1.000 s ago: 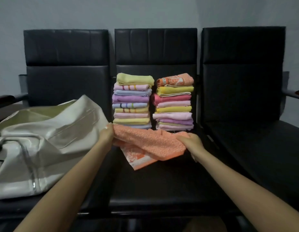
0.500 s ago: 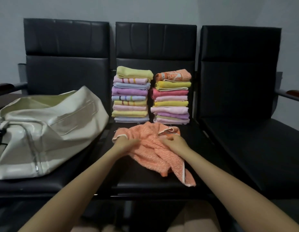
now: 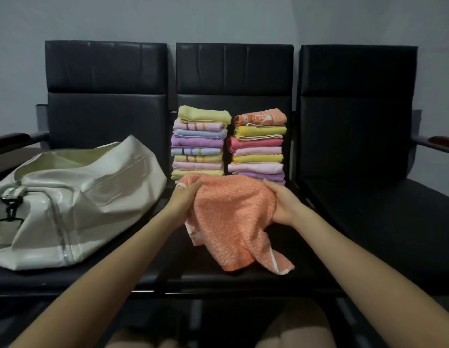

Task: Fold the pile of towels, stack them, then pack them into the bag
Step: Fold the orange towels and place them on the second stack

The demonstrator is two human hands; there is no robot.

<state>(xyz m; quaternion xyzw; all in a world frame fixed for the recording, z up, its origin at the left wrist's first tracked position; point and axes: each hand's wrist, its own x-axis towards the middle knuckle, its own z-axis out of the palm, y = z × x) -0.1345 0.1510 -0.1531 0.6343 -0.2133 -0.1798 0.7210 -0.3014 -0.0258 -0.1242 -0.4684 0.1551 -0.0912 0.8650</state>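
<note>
Orange towel: over middle seat, before two folded stacks. Left hand and right hand grip its upper edge. Likely soft, light, limp; best held by corners.

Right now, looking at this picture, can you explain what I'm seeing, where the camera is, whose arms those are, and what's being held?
The camera sits on a person's head, looking forward and down, so the two bare arms reaching in are their own. There is no machine. The left hand and right hand each grip a side of an unfolded orange towel, held above the middle seat of a row of black chairs. Behind it stand two stacks of folded towels, left and right. A cream bag lies on the left seat.
</note>
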